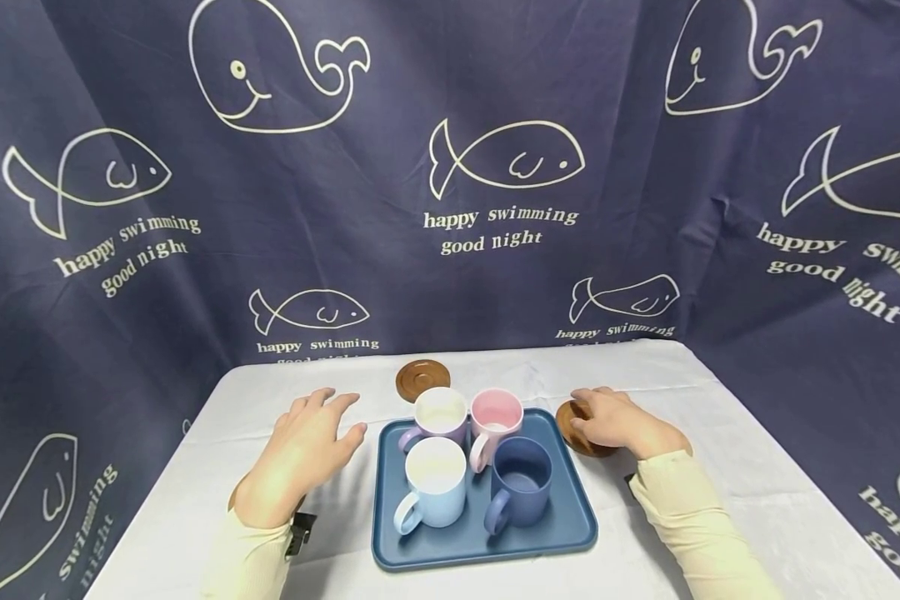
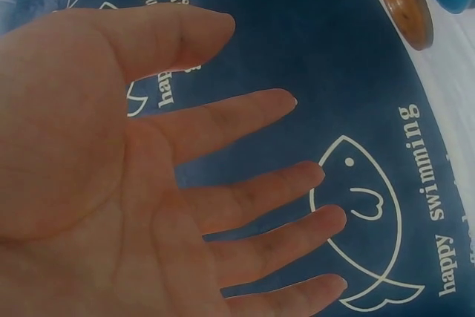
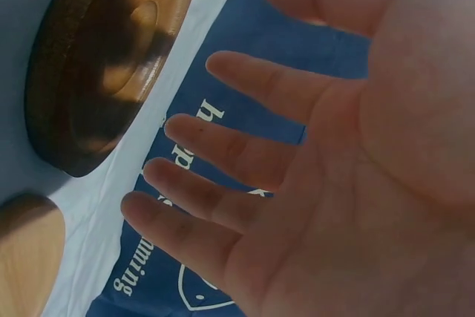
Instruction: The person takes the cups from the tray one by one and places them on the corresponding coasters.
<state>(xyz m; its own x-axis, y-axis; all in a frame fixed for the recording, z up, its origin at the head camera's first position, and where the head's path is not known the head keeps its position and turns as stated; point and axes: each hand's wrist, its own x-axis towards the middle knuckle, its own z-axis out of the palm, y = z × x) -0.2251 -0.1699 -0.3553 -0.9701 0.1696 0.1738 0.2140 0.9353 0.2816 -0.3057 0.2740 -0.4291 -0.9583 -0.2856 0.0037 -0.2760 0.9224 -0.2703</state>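
Note:
Palm down with fingers spread, my left hand [image 1: 300, 450] hovers left of the blue tray [image 1: 495, 560], holding nothing; its extended fingers [image 2: 245, 128] show in the left wrist view. My right hand [image 1: 618, 421] hangs over a round brown wooden saucer [image 1: 592, 446] right of the tray. In the right wrist view its fingers [image 3: 223, 146] are spread and apart from the wooden saucer [image 3: 111, 72]. On the tray stand a light blue mug [image 1: 444, 492], a dark blue mug [image 1: 528, 496], a lilac mug [image 1: 450, 429] and a pink mug [image 1: 498, 417].
Another round wooden saucer [image 1: 422, 379] lies behind the tray on the white tablecloth [image 1: 330, 533]. A dark blue curtain [image 1: 390, 283] with fish and whale drawings hangs behind the table. A light tan rounded thing [image 3: 26, 257] shows partly in the right wrist view.

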